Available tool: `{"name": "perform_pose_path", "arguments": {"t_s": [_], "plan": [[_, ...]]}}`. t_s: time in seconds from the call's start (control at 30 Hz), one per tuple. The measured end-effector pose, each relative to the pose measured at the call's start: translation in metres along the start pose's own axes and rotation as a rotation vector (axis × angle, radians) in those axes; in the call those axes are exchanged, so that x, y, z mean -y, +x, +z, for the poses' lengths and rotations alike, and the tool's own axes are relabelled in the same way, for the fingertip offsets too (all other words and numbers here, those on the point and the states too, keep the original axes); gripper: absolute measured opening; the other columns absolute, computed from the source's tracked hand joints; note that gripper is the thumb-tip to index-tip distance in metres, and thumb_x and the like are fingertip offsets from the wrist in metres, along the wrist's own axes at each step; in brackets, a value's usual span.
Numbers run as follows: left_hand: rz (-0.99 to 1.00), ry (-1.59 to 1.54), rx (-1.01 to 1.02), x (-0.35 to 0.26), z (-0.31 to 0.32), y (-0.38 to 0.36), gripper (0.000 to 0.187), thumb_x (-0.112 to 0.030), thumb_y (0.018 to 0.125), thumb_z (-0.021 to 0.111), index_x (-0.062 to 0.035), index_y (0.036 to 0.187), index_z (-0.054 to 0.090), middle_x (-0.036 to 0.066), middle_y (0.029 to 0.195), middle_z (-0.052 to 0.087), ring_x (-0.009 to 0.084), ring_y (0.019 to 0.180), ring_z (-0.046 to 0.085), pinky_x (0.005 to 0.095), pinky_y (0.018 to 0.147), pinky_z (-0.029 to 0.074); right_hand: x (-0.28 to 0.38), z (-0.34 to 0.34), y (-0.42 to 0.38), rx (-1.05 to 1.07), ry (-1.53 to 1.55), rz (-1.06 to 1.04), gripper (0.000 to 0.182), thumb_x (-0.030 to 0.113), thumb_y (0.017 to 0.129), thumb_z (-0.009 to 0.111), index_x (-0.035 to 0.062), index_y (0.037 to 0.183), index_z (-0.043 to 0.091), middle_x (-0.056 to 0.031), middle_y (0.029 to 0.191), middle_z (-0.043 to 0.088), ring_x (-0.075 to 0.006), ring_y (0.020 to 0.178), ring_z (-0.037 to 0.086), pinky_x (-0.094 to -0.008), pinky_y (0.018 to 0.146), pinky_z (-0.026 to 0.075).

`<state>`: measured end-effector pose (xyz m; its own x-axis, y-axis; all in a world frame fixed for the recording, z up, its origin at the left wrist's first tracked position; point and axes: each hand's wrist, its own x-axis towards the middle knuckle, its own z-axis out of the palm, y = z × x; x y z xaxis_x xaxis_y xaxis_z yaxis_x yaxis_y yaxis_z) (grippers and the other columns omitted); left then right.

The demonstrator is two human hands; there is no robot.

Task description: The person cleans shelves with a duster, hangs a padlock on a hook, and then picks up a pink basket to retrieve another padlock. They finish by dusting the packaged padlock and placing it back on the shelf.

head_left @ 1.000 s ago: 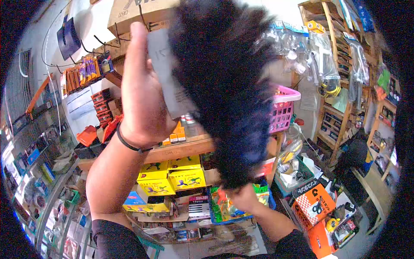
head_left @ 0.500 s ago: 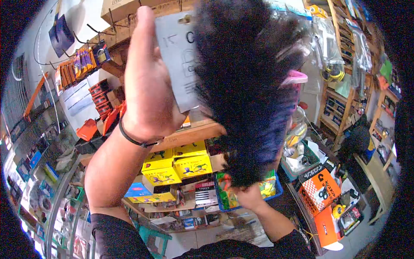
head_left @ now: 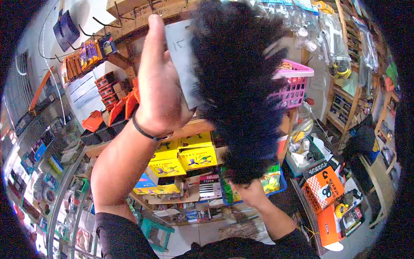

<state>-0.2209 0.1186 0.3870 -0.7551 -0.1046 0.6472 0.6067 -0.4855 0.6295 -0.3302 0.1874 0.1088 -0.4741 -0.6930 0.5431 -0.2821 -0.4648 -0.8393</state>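
A black feather duster point(head_left: 241, 86) fills the middle of the view, its feathers upright and blurred at the edges. At its lower end, my right hand point(head_left: 252, 194) is closed around the base; the handle itself is hidden. My left hand point(head_left: 161, 90), raised with the thumb up and a dark band at the wrist, holds a flat grey piece with handwriting point(head_left: 179, 47). The fingers behind that piece are out of sight. The feathers cover its right part and seem to brush against it.
Yellow boxes point(head_left: 196, 157) sit on a shelf below, beside a blue basket point(head_left: 282, 187) of green packets. A pink basket point(head_left: 297, 90) stands to the right. Metal hooks point(head_left: 105, 23) stick out from a wooden beam. Orange boxes point(head_left: 323, 185) lie at the lower right, a teal stool point(head_left: 159, 235) below.
My left hand and the grey piece have shifted slightly right and down in view. The feathers have swung left, uncovering more of the pink basket. Both hands keep their hold.
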Motion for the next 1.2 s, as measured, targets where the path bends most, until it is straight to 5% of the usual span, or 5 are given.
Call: {"name": "perform_pose_path", "arguments": {"t_s": [0.13, 0.57, 0.9, 1.1, 1.2], "plan": [[-0.301, 0.294, 0.522, -0.012, -0.046, 0.023, 0.059, -0.048, 0.085, 0.031, -0.0015, 0.122, 0.038, 0.018, 0.122, 0.043, 0.0317, 0.111, 0.044, 0.0437, 0.095, 0.033, 0.033, -0.011, 0.008, 0.699, -0.714, 0.594, 0.021, 0.012, 0.072, 0.062, 0.0010, 0.089, 0.060, -0.0054, 0.082, 0.063, -0.0138, 0.077, 0.058, -0.0264, 0.071, 0.045], [-0.053, 0.024, 0.011, -0.001, -0.005, 0.005, 0.090, -0.073, 0.072, 0.022, 0.0021, 0.118, 0.040, 0.026, 0.115, 0.045, 0.0389, 0.102, 0.048, 0.0465, 0.087, 0.039, 0.002, -0.008, 0.002, 0.354, -0.118, 0.257, 0.036, 0.007, 0.071, 0.059, 0.0008, 0.106, 0.052, -0.0095, 0.100, 0.058, -0.0187, 0.092, 0.054, -0.0315, 0.084, 0.040], [-0.239, 0.252, 0.458, -0.010, -0.027, 0.018, 0.074, -0.061, 0.080, 0.027, -0.0010, 0.122, 0.036, 0.022, 0.119, 0.043, 0.0402, 0.101, 0.048, 0.0482, 0.089, 0.037, -0.010, -0.013, -0.008, 0.388, -0.222, 0.056, 0.026, 0.022, 0.072, 0.064, -0.0023, 0.080, 0.058, -0.0128, 0.069, 0.061, -0.0193, 0.062, 0.059, -0.0332, 0.058, 0.045], [0.112, 0.330, -0.045, 0.017, -0.018, 0.013, 0.078, -0.063, 0.079, 0.027, 0.0009, 0.122, 0.035, 0.022, 0.119, 0.043, 0.0386, 0.105, 0.046, 0.0468, 0.091, 0.036, -0.001, -0.029, -0.007, 0.274, -0.442, 0.414, 0.027, 0.025, 0.071, 0.064, -0.0008, 0.067, 0.056, -0.0105, 0.055, 0.057, -0.0180, 0.049, 0.053, -0.0336, 0.048, 0.041], [-0.192, 0.252, 0.544, 0.006, -0.058, 0.025, 0.073, -0.057, 0.082, 0.026, 0.0013, 0.124, 0.035, 0.018, 0.122, 0.043, 0.0334, 0.111, 0.043, 0.0438, 0.095, 0.033, -0.003, -0.027, -0.014, 0.302, -0.282, 0.061, 0.035, 0.028, 0.073, 0.063, -0.0007, 0.056, 0.054, -0.0098, 0.049, 0.054, -0.0161, 0.042, 0.049, -0.0336, 0.043, 0.038]]}}
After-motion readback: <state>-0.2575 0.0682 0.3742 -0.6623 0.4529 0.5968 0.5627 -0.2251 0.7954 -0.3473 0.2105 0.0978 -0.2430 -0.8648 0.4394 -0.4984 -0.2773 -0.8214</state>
